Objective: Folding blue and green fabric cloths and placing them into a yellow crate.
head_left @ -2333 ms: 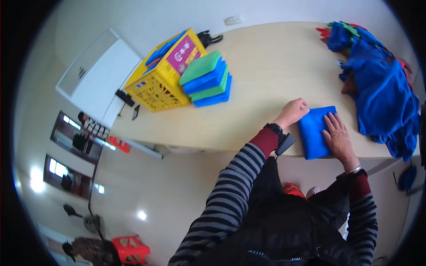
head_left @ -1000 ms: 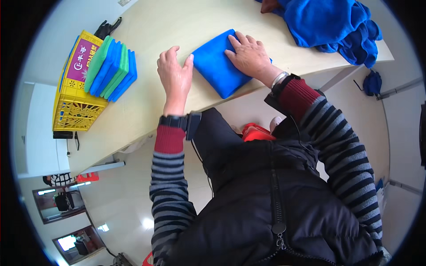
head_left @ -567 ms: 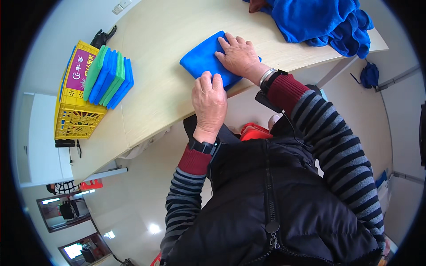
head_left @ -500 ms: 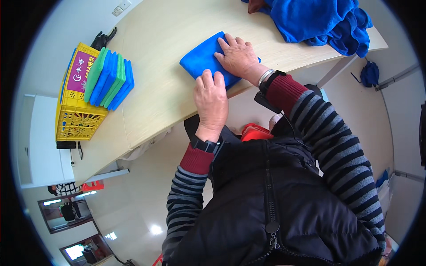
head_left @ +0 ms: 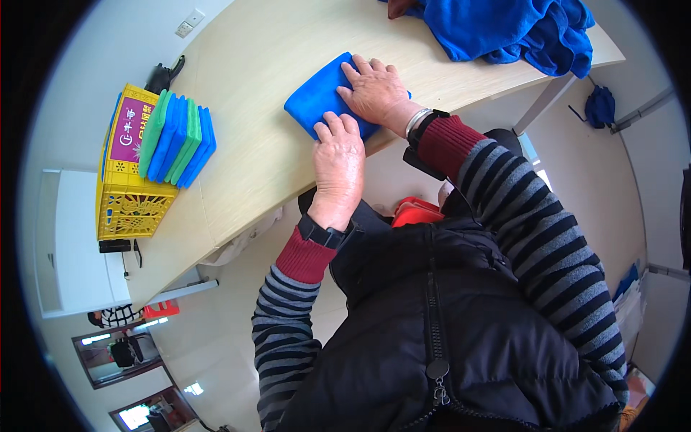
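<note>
The folded cloth (head_left: pixel 320 97) is bright blue, like the heap of fabric (head_left: pixel 504 29). The stacked cloths (head_left: pixel 176 137) alternate green and blue beside a yellow crate (head_left: pixel 126 205). The bench (head_left: pixel 245 65) is pale wood. The sleeves (head_left: pixel 288 317) carry grey-and-black stripes with dark red cuffs.

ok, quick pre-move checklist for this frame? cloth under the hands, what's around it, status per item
1. Both hands on the cloth: ok. Left hand and right hand lie flat on the folded blue cloth.
2. Cloth fully on the table: cannot tell. It lies at the near edge and the hands cover its near side.
3. Fold neat: ok where visible, a compact pad; the covered part cannot be judged.
4. Space beside the cloth: ok. Bare tabletop lies between it and the stack of folded blue and green cloths.
5. Stack steady: ok. It leans against the yellow crate.
6. Unfolded blue pile apart from the cloth: ok, a gap shows.
</note>
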`<state>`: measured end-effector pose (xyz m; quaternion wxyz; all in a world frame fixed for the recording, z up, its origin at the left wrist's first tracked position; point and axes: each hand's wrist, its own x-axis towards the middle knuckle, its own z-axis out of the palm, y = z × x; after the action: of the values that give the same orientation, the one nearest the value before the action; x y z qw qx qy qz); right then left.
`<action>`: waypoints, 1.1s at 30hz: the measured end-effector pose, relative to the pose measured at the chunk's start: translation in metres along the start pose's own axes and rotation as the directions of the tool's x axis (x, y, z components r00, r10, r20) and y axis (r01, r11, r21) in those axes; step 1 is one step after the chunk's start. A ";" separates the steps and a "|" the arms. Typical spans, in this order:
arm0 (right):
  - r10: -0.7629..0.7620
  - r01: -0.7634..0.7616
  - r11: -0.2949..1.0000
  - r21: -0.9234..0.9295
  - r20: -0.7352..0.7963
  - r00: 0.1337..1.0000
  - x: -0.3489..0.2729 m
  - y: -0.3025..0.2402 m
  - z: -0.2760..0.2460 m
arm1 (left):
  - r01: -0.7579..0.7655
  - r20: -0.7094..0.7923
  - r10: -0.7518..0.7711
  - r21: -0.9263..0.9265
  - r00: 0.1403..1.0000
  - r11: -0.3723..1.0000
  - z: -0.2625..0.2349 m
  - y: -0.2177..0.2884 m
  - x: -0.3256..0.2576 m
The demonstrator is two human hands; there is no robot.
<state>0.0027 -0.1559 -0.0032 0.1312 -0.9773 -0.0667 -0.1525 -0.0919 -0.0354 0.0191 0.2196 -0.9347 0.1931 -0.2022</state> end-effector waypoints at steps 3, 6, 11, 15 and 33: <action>-0.008 0.008 1.000 0.017 -0.004 1.000 0.001 0.003 0.002 | -0.021 -0.067 0.020 -0.016 0.998 1.000 0.001 -0.002 -0.011; -0.014 0.014 1.000 0.020 -0.006 1.000 0.003 0.002 0.001 | -0.111 -0.126 0.085 -0.217 0.988 0.970 -0.010 -0.014 -0.026; -0.087 0.086 0.996 0.014 0.058 0.995 0.005 0.004 -0.006 | -0.021 -0.066 -0.020 -0.571 0.998 0.820 -0.012 -0.062 -0.003; -0.289 0.281 0.957 0.073 0.167 0.943 0.017 0.002 -0.006 | -0.188 -0.239 0.066 -0.531 0.969 0.826 0.046 -0.065 0.014; -0.215 0.179 0.901 0.396 0.048 0.975 -0.022 0.003 -0.017 | 0.195 0.114 -0.158 -0.526 0.981 0.828 0.014 -0.052 -0.012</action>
<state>-0.0219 -0.1658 0.0045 0.3034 -0.9258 -0.2001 -0.1043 -0.0814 0.0183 0.0291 -0.0628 -0.9787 0.1472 -0.1289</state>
